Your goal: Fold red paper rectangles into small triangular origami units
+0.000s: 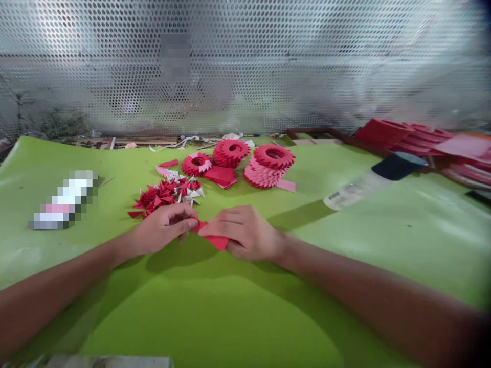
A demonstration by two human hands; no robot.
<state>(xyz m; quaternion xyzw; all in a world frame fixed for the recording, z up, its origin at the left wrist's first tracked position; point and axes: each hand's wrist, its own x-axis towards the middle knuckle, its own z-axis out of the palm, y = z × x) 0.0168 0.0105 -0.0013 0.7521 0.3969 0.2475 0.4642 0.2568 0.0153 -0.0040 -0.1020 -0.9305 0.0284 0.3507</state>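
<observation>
A small piece of red paper (217, 241), partly folded, is held between my two hands above the green table top. My left hand (164, 227) pinches its left end between thumb and fingers. On its right side, my right hand (245, 232) is closed over the paper, with the fingers lying along its upper edge. Just beyond my left hand lies a heap of folded red and white paper triangles (157, 197). Farther back rests a stack of flat red paper pieces (221, 176).
Behind the heap stand a red and pink paper ring (196, 164), a red ring stack (230, 152) and a pink-and-red ring stack (268, 168). A bottle with a dark cap (360, 184) is at the right. More red paper (399, 137) lies far right. Perforated metal sheeting (245, 66) rises behind.
</observation>
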